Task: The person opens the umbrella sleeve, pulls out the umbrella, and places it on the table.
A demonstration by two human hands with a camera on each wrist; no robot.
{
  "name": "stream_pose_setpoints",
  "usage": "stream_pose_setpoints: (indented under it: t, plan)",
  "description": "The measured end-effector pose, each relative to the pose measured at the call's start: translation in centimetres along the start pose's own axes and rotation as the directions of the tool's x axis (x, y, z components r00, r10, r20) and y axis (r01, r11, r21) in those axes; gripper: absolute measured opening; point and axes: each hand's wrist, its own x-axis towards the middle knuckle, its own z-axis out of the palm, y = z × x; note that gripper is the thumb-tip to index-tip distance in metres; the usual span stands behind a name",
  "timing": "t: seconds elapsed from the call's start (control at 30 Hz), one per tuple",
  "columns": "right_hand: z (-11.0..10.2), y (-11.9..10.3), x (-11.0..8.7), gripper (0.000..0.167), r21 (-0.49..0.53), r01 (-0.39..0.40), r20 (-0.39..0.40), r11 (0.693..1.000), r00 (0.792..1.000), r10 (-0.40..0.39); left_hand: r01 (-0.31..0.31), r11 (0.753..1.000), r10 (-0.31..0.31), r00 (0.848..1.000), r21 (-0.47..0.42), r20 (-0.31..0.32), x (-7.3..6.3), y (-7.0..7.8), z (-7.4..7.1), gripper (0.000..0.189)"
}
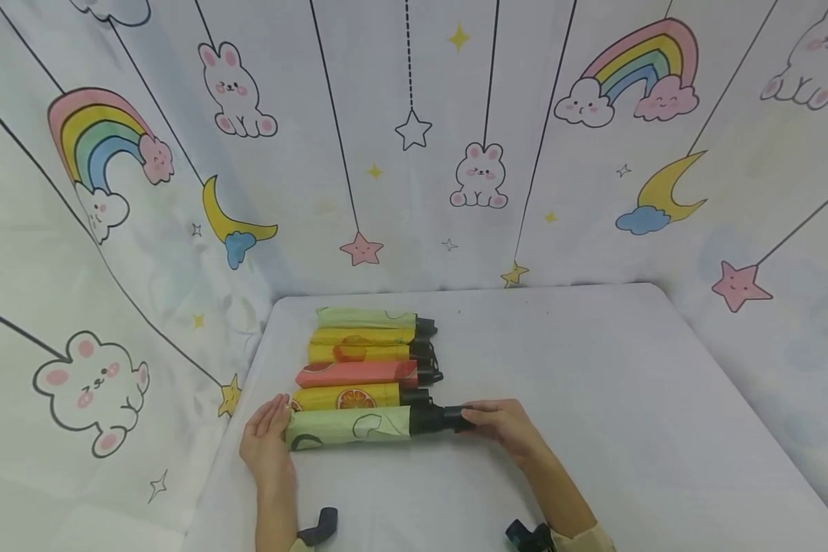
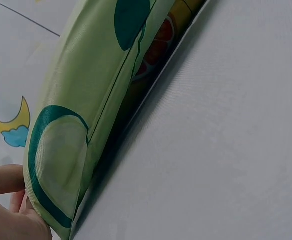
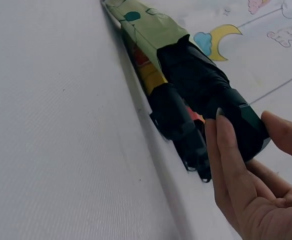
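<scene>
A folded umbrella in a light green sleeve with dark green outlined shapes (image 1: 348,426) lies nearest the person, its black handle to the right. My left hand (image 1: 267,438) holds its left end; in the left wrist view the fingers (image 2: 4,180) meet the sleeve's tip, partly hidden behind it. At the other end, the right hand (image 1: 502,429) grips the black handle (image 3: 241,122) between thumb and fingers. Directly behind lies a yellow umbrella with an orange-slice print (image 1: 355,398), then a red one (image 1: 359,374), overlapped by the green umbrella in the right wrist view.
Farther back in the same row are two more yellow umbrellas (image 1: 324,353) and another green one (image 1: 366,317), black handles all to the right. They lie on a white-covered table (image 1: 579,368). A printed curtain (image 1: 428,207) hangs behind and at both sides.
</scene>
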Motion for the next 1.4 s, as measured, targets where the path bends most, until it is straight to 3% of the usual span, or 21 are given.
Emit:
stream_pose_setpoints:
  t: [0.37, 0.77, 1.4]
  plan:
    - [-0.8, -0.3, -0.8, 0.048, -0.038, -0.003, -0.013, 0.999, 1.0, 0.002, -0.003, 1.0, 0.003, 1.0, -0.031, 0.012, -0.1, 0.1, -0.1, 0.045]
    - [-1.6, -0.3, -1.2, 0.046, -0.021, 0.015, -0.004, 1.0, 1.0, -0.015, 0.017, 0.994, -0.014, 0.999, -0.104, 0.031, -0.1, 0.4, -0.2, 0.047]
    - [-2.1, -0.1, -1.6, 0.046, -0.001, 0.011, -0.018, 1.0, 1.0, -0.011, 0.022, 0.991, -0.016, 0.999, -0.134, 0.044, -0.3, 0.6, 0.2, 0.05]
